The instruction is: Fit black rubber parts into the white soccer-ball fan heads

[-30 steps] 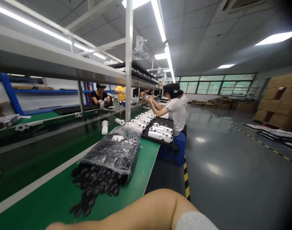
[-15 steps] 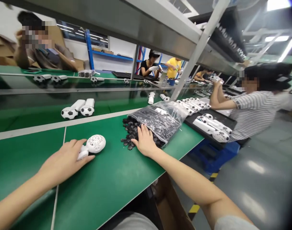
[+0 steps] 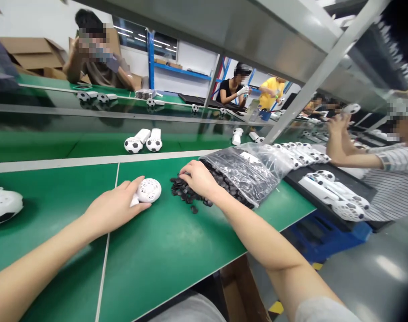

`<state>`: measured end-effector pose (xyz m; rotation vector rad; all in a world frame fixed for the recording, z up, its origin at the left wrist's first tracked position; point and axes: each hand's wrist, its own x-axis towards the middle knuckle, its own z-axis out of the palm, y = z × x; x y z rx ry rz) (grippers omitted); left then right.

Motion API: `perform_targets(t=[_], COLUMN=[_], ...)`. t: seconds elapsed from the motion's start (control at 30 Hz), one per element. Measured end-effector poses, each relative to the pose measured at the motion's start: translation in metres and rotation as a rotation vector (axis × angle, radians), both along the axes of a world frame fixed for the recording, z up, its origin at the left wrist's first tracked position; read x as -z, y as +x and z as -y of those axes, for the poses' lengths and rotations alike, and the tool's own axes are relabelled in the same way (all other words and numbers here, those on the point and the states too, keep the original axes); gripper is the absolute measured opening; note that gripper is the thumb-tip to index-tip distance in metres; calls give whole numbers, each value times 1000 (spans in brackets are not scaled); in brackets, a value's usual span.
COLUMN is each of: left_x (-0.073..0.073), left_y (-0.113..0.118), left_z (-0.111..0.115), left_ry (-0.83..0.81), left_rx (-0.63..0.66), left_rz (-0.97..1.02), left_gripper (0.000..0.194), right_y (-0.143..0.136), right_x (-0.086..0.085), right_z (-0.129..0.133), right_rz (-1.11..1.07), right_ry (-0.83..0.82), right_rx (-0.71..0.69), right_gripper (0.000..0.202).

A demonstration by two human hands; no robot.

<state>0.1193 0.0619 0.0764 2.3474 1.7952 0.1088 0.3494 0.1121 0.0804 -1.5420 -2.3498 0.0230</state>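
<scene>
My left hand [image 3: 111, 205] is closed round the handle of a white handheld fan [image 3: 149, 190] lying on the green table, its round openwork head facing up. To its right, my right hand [image 3: 199, 180] rests over a heap of small black plastic pieces [image 3: 183, 191]. Its fingers are bent down among them; whatever is between the fingertips is too small to make out. More black pieces fill a clear plastic bag [image 3: 244, 172], whose open mouth lies beside that hand.
Two football-patterned fans [image 3: 144, 141] lie beyond the pale strip, and another fan [image 3: 4, 206] is at the left edge. At right, a black tray [image 3: 361, 185] holds several fans near a co-worker in a striped shirt [image 3: 394, 188]. A slanted metal post [image 3: 311, 80] rises behind the bag.
The view has swung left, bringing in the fan at the left edge. My right hand has shifted over the heap and its fingers have curled downward. My left hand still holds the fan.
</scene>
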Motion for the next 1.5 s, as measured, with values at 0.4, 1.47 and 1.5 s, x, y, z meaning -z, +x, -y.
perform_targets(t=[0.4,1.47,1.5], left_x=[3,-1,-1], left_y=[1,0,0], left_z=[1,-7,-7], left_ry=[4,32,31], left_rx=[49,153,150], left_rz=[-18,145,147], left_gripper=[65,64,64], right_y=[-23,-50,-49], right_x=[18,25,26], right_z=[3,40,39], right_rz=[376,-524,-542], right_ry=[16,-35,-73], right_rx=[-213,-417,-372], right_gripper=[19,15,24])
